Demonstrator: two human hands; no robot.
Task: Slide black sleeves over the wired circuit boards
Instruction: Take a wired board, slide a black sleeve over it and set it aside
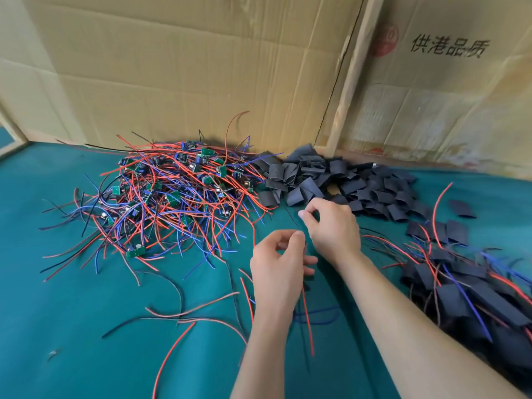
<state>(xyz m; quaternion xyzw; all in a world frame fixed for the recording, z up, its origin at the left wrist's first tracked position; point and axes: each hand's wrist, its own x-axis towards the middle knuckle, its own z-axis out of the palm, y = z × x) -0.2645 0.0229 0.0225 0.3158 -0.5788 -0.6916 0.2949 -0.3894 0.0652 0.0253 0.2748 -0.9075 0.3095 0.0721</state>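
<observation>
i note both hands raised together over the teal cloth work surface, just in front of the supplies. the left hand has its fingers curled, thumb and forefinger pinched on a thin bundle of wires; a thin red wire hangs from under it toward the near edge, with a blue one looping on the cloth beneath. the right hand sits just beyond, thumb and forefinger also pinched close, apparently on the upper end of the same fine dark wire. i judge the hands are gathering the leads straight so a sleeve can pass over them.

layout reads as a flow from left to right: the tangled heap of red, blue and black wires with small green circuit boards lies at left, the loose pile of flat black sleeves sits touching it at centre-right, within easy reach, and the stack of already sleeved boards with trailing wires lies at far right. a creased brown cardboard wall backs the bench, likely to keep parts from sliding off.

hidden or unclear: i cannot see a board or a sleeve in either hand; the palms cover that spot. the finished stack is cut off by the right edge.
</observation>
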